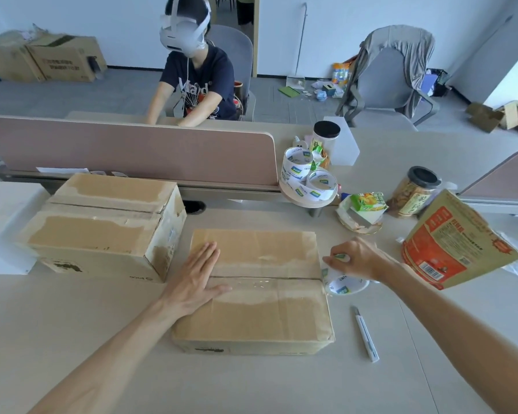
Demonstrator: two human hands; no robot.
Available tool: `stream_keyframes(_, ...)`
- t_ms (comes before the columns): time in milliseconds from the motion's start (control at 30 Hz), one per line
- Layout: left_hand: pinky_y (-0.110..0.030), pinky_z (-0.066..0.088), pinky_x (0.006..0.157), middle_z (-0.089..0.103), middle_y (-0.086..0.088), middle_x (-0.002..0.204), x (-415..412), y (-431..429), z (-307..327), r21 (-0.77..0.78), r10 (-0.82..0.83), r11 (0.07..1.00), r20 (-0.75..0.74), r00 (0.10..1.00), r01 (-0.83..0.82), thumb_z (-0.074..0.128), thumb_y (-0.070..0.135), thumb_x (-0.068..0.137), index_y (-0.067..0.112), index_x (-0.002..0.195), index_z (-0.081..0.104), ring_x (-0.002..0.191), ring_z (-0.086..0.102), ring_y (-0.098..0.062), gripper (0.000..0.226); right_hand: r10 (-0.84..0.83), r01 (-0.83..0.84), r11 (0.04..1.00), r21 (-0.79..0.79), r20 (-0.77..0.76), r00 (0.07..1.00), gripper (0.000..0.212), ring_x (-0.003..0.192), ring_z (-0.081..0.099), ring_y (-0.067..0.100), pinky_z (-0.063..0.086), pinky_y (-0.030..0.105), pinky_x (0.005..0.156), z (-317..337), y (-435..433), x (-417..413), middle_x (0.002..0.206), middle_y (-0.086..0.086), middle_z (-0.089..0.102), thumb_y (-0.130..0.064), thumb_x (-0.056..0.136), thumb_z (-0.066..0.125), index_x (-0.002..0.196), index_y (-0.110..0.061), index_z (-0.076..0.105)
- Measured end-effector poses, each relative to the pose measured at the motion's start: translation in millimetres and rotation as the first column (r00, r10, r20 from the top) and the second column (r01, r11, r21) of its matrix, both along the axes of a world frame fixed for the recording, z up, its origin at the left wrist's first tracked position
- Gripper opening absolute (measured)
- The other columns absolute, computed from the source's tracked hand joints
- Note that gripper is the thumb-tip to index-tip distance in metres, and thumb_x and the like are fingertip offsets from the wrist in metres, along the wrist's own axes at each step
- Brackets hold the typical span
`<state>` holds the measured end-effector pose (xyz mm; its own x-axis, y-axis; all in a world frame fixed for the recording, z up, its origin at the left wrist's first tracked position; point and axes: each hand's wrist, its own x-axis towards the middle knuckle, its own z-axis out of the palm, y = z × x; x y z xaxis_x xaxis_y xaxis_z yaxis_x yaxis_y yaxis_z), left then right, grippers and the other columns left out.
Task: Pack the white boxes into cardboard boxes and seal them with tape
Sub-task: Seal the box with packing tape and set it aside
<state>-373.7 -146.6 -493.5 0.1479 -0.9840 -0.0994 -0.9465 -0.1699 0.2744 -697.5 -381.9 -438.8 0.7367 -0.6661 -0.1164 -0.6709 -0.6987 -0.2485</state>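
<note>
Sealing in progress: a person's left hand (pixel 196 279) lies flat, fingers straight, on the left end of a closed, flat brown cardboard box (pixel 266 315) in the middle of a pale table (pixel 251 383). It presses down where the centre seam (pixel 266 277) between the two top flaps begins. The right hand (pixel 358 259) is curled round a white-cored roll of clear packing tape (pixel 346 283) and holds it just off the box's right edge, in line with that seam. A glossy strip appears to run along the seam from the left hand towards the roll, but whether it has been cut free cannot be told. The seam runs left to right, so the roll sits at its right end, and folding the tape down the side falls to the right hand. A slim white utility knife (pixel 367 334) lies on the table just to the near right of the box, its length running near to far, closer to the right hand than the left. A second, taller brown cardboard box (pixel 102 225), flaps shut, stands just beside the first on the far left. No white boxes are on view; they are presumably already inside. Cutting the tape looks the likely next step.
</note>
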Motion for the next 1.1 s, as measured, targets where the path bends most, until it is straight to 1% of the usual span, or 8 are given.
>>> stream_keyframes(133, -0.015, -0.023, 0.110, -0.021, 0.007, 0.159, 1, -1, -3, 0.014, -0.011, 1.000, 0.050, 0.999, 0.011, 0.018, 0.087, 0.076, 0.017, 0.153, -0.011, 0.144, -0.024, -0.003, 0.108, 0.019, -0.021, 0.999, -0.035, -0.056, 0.998, 0.051, 0.058, 0.051, 0.027, 0.044, 0.032, 0.050, 2, -2, 4, 0.058, 0.007, 0.055, -0.057, 0.088, 0.046, 0.068, -0.012, 0.061)
stream_keyframes(267, -0.015, -0.025, 0.109, -0.021, 0.006, 0.159, 1, -1, -4, 0.009, -0.010, 1.000, 0.054, 0.999, 0.009, 0.011, 0.091, 0.074, 0.017, 0.152, -0.012, 0.144, -0.024, -0.004, 0.110, 0.020, -0.029, 0.997, -0.069, -0.117, 0.993, 0.052, 0.054, 0.040, 0.027, 0.038, 0.031, 0.048, -3, -3, 4, 0.059, 0.012, 0.054, -0.057, 0.086, 0.044, 0.068, -0.010, 0.057)
stream_keyframes(367, -0.017, -0.024, 0.111, -0.019, 0.005, 0.160, 1, -1, -6, 0.006, -0.012, 1.000, 0.080, 0.997, 0.012, 0.006, 0.092, 0.073, 0.016, 0.152, -0.010, 0.145, -0.022, -0.006, 0.111, 0.025, -0.031, 0.998, -0.062, -0.099, 0.995, 0.057, 0.053, 0.035, 0.025, 0.040, 0.034, 0.050, -13, -1, 3, 0.057, 0.013, 0.051, -0.060, 0.083, 0.037, 0.067, -0.008, 0.056)
stream_keyframes(533, -0.017, -0.024, 0.111, -0.022, 0.007, 0.159, 1, -1, -5, 0.008, -0.004, 1.000, 0.104, 0.995, 0.003, 0.013, 0.086, 0.077, 0.017, 0.152, -0.013, 0.144, -0.025, -0.004, 0.105, 0.029, -0.041, 0.992, -0.121, -0.099, 0.995, 0.048, 0.056, 0.042, 0.029, 0.035, 0.033, 0.051, -22, 2, 1, 0.051, 0.006, 0.042, -0.050, 0.092, 0.051, 0.067, -0.010, 0.059)
stream_keyframes(667, -0.018, -0.022, 0.112, -0.020, 0.007, 0.159, 1, 0, -7, -0.006, -0.009, 1.000, 0.084, 0.996, 0.009, 0.010, 0.089, 0.076, 0.017, 0.152, -0.011, 0.144, -0.023, -0.004, 0.107, 0.045, -0.057, 0.991, -0.122, -0.099, 0.994, 0.051, 0.054, 0.047, 0.031, 0.036, 0.033, 0.049, -28, 1, -2, 0.052, 0.009, 0.048, -0.055, 0.090, 0.044, 0.068, -0.011, 0.059)
stream_keyframes(800, -0.018, -0.023, 0.111, -0.024, 0.007, 0.158, 0, 0, -6, -0.011, 0.004, 1.000, 0.114, 0.993, -0.002, 0.005, 0.087, 0.078, 0.017, 0.151, -0.015, 0.143, -0.026, -0.004, 0.103, 0.041, -0.050, 0.992, -0.114, -0.081, 0.996, 0.047, 0.053, 0.039, 0.030, 0.035, 0.032, 0.049, -31, 3, -3, 0.048, 0.005, 0.037, -0.049, 0.091, 0.052, 0.067, -0.010, 0.058)
stream_keyframes(967, -0.023, -0.021, 0.114, -0.029, 0.006, 0.156, -1, -1, -6, 0.022, -0.006, 1.000, 0.135, 0.991, 0.003, 0.001, 0.084, 0.078, 0.017, 0.151, -0.019, 0.142, -0.029, -0.005, 0.101, 0.056, -0.064, 0.991, -0.117, -0.071, 0.996, 0.047, 0.053, 0.047, 0.031, 0.037, 0.032, 0.049, -34, -1, -3, 0.053, 0.010, 0.051, -0.050, 0.092, 0.051, 0.067, -0.011, 0.061)
stream_keyframes(1100, -0.021, -0.022, 0.113, -0.026, 0.006, 0.158, 1, -1, -8, 0.014, -0.008, 1.000, 0.140, 0.990, 0.006, 0.007, 0.082, 0.081, 0.016, 0.151, -0.016, 0.143, -0.027, -0.005, 0.099, 0.058, -0.064, 0.990, -0.125, -0.052, 0.997, 0.054, 0.054, 0.046, 0.033, 0.036, 0.031, 0.049, -39, -1, -3, 0.051, 0.011, 0.049, -0.057, 0.087, 0.043, 0.067, -0.011, 0.059)
